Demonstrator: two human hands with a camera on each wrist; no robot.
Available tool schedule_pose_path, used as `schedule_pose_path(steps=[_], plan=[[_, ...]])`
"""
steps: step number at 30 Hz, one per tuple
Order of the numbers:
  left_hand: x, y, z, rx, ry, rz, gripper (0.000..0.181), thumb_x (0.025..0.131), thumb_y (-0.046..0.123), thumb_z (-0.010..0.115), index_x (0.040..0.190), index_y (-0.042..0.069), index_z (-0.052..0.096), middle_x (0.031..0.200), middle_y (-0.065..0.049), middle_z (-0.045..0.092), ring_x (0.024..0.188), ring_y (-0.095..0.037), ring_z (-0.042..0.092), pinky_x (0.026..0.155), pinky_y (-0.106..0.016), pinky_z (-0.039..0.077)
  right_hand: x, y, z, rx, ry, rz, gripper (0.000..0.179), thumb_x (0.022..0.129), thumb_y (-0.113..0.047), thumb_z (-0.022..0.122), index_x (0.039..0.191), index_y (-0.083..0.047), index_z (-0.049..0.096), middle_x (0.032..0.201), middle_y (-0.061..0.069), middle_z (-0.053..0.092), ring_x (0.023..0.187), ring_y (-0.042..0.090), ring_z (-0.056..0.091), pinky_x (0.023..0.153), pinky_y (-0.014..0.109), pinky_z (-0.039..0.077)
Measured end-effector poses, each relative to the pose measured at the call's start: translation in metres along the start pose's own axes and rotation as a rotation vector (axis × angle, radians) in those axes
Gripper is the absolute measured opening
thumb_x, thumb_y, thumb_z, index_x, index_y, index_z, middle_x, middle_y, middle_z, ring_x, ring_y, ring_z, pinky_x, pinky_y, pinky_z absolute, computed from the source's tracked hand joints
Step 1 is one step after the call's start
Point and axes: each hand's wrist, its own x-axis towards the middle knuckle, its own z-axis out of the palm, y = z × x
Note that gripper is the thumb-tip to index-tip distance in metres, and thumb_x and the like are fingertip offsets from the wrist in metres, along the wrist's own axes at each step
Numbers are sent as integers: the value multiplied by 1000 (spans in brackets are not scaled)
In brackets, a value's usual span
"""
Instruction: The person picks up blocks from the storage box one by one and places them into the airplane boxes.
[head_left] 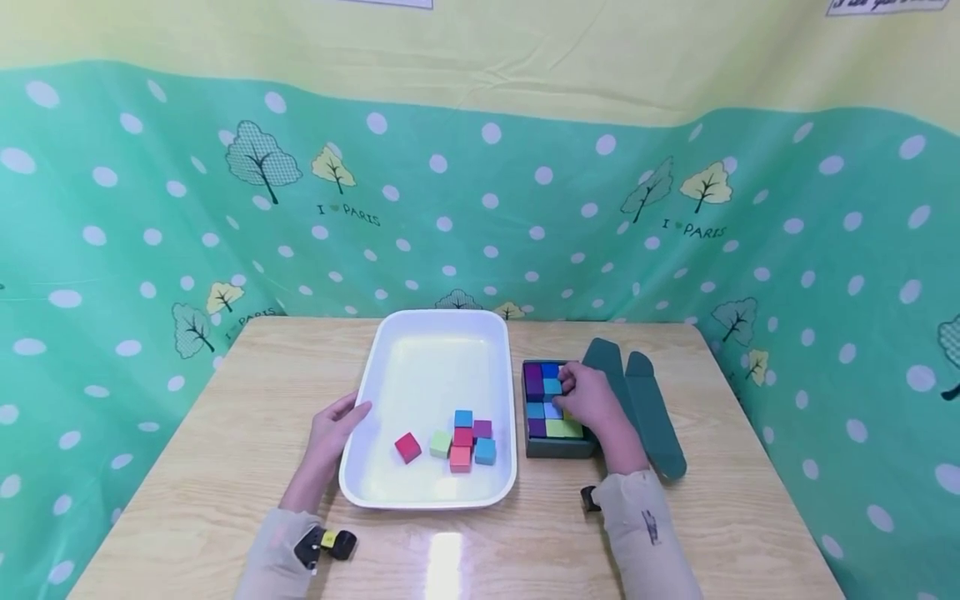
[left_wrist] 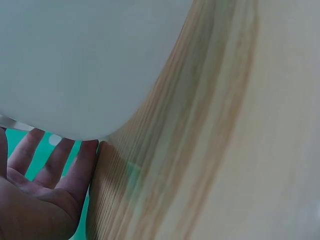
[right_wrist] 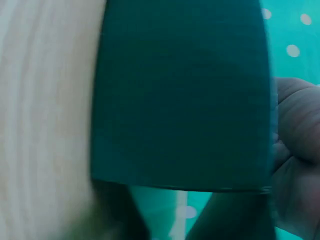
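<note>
Head view: left hand (head_left: 330,433) grips the tray (head_left: 427,367) (long axis running away); right hand (head_left: 591,400), grip unclear.

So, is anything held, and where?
Left hand holds the white rectangular tray by its left rim; whether the right hand holds anything cannot be told.

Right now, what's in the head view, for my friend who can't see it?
A person's right hand is at an open green box of colored cubes, while the left hand touches a white tray holding several more cubes. Both containers stand on a wooden table.
</note>
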Motion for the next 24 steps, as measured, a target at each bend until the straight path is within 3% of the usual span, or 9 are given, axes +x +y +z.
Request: schedule_pose_path(steps=[6, 9, 11, 18, 22, 24], plan=[[1, -2, -2, 14, -10, -23, 66, 88, 38, 72, 140, 5, 48, 138, -22, 51, 110, -24, 60, 83, -23, 55, -6, -22, -14, -62, 5, -21, 27, 83, -7, 76, 106, -1, 62, 92, 9, 63, 82, 24, 59, 66, 36, 55], [2, -2, -2, 4, -17, -10, 67, 88, 38, 72, 141, 4, 48, 138, -22, 50, 111, -26, 59, 84, -24, 55, -8, -53, -20, -75, 29, -82, 24, 86, -11, 73, 107, -2, 64, 91, 7, 65, 80, 22, 60, 65, 35, 56], [3, -3, -2, -1, -19, -10, 68, 88, 38, 73, 141, 4, 47, 138, -23, 50, 112, -28, 59, 84, -25, 55, -8, -81, -17, -98, -8, -140, 24, 87, -14, 74, 107, -5, 65, 92, 5, 65, 80, 20, 60, 66, 33, 55], [6, -1, -2, 0, -15, 15, 68, 86, 38, 74, 139, 3, 49, 137, -21, 52, 105, -21, 62, 83, -25, 56, -4, -168, 32, -261, -277, -460, 18, 87, -20, 74, 104, -16, 71, 93, -6, 67, 86, 10, 60, 73, 23, 53], [6, -1, -2, -12, -19, 27, 66, 87, 36, 74, 138, 2, 50, 135, -23, 53, 97, -15, 65, 82, -27, 57, 2, -190, 70, -384, -396, -588, 16, 87, -24, 75, 101, -18, 73, 86, -10, 64, 80, 6, 57, 70, 21, 50], [6, -1, -2, -13, -23, 24, 65, 88, 36, 73, 139, 2, 50, 135, -24, 53, 97, -15, 65, 82, -28, 57, 5, -195, 85, -440, -448, -595, 18, 85, -26, 77, 101, -19, 73, 86, -10, 64, 79, 6, 55, 69, 22, 49]])
